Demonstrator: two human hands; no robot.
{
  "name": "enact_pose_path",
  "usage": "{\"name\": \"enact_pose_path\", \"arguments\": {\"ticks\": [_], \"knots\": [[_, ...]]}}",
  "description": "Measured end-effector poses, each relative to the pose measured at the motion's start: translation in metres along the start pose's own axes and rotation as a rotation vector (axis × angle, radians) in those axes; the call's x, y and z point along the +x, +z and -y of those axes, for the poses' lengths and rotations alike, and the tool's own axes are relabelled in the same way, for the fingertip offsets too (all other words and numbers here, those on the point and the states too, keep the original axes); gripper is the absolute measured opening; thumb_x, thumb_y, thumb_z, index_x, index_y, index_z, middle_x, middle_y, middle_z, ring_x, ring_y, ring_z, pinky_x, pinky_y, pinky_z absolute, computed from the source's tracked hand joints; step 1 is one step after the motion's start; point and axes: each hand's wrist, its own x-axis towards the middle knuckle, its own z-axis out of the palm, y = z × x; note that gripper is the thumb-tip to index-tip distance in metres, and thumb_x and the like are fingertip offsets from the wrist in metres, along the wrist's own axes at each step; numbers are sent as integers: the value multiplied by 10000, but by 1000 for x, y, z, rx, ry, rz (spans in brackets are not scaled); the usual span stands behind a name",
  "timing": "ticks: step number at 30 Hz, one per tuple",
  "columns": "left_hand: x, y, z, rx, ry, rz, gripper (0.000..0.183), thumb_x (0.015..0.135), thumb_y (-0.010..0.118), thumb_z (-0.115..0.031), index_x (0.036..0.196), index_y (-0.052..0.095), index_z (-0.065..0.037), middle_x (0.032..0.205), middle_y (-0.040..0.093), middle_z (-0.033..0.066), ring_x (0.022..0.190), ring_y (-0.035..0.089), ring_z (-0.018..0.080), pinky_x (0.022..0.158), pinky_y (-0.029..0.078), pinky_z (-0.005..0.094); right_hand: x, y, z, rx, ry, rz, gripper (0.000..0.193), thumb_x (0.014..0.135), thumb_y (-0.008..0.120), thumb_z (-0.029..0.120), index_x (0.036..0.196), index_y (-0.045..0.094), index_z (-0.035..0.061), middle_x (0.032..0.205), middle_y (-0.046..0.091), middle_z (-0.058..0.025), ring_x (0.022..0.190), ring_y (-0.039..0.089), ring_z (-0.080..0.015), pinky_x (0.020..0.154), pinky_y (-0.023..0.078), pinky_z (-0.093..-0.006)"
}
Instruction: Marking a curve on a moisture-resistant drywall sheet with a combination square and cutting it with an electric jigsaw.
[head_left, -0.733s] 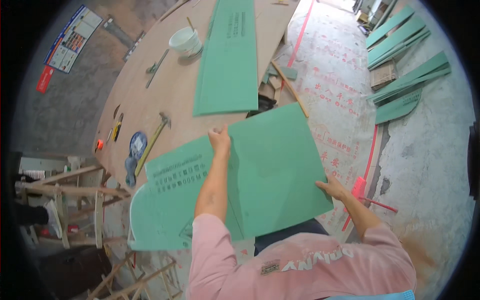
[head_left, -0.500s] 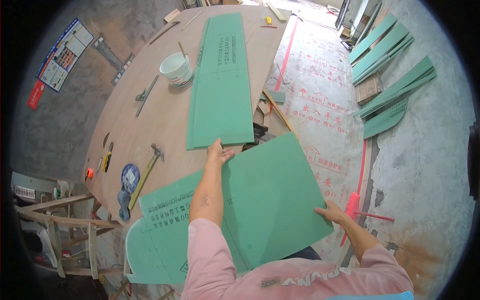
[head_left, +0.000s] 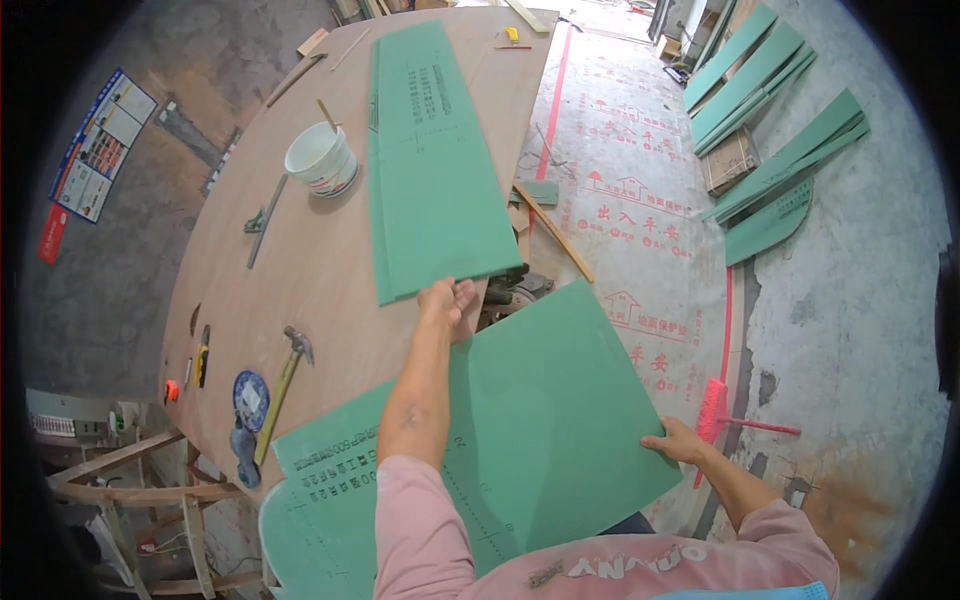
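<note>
A long green board (head_left: pixel 435 190) with dark print lies on the pale wooden table (head_left: pixel 250 290). My left hand (head_left: pixel 447 298) grips its near end, with the thumb over the edge and the other fingers curled. A wider green panel (head_left: pixel 560 400) slants across in front of my body, under my left forearm. My right hand (head_left: pixel 678 441) clasps its right edge, thumb on the upper face, fingers hidden beneath. Below its left part a rounded green piece with a pale edge (head_left: pixel 275 540) shows; whether it is a separate sheet I cannot tell.
On the table are a white bucket (head_left: pixel 322 165) with a stick, a claw hammer (head_left: pixel 287 385), a utility knife (head_left: pixel 203 357), a blue-patterned dish (head_left: pixel 251 398) and a yellow tape measure (head_left: pixel 513 36). More green strips (head_left: pixel 750 90) rest by the right wall; a pink broom (head_left: pixel 712 410) is near my right hand.
The long board's near end has swung right and slightly away across the table, with my left hand on it. The wider panel has shifted slightly right in my right hand. The view has turned a little.
</note>
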Motion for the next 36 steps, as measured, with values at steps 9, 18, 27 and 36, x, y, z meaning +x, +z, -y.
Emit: {"name": "enact_pose_path", "arguments": {"ticks": [9, 18, 27, 36], "knots": [[119, 29, -66, -90, -72, 210, 287, 995, 394, -62, 1237, 408, 92, 1051, 571, 242, 821, 633, 279, 669, 616, 379, 33, 4, 20, -119, -89, -67, 468, 857, 715, 300, 1165, 626, -41, 1027, 701, -214, 964, 678, -289, 885, 502, -384], [-41, -35, -54, 623, 637, 64, 242, 946, 586, -172, 1058, 603, 41, 900, 672, 106, 818, 625, 150, 682, 507, 278, 123, -34, 41, -317, -248, -144, 533, 859, 710, 326, 1219, 591, -49, 1093, 684, -227, 1017, 655, -323, 920, 483, -404], [-356, -307, 165, 313, 528, -711, 247, 935, 591, -70, 1161, 568, 26, 940, 636, 63, 805, 583, 127, 716, 482, 251, 156, -41, 107, -163, -331, 63, 516, 908, 674, 313, 1236, 576, -72, 1062, 695, -167, 927, 667, -219, 859, 511, -354], [-477, -347, 323, -576, -13, -934, 286, 952, 599, -265, 1157, 540, -74, 1009, 595, 50, 893, 562, 175, 812, 460, 372, 169, -27, 99, -96, -339, 129, 499, 927, 673, 328, 1217, 580, -67, 1058, 674, -159, 955, 639, -215, 873, 510, -365]]}}
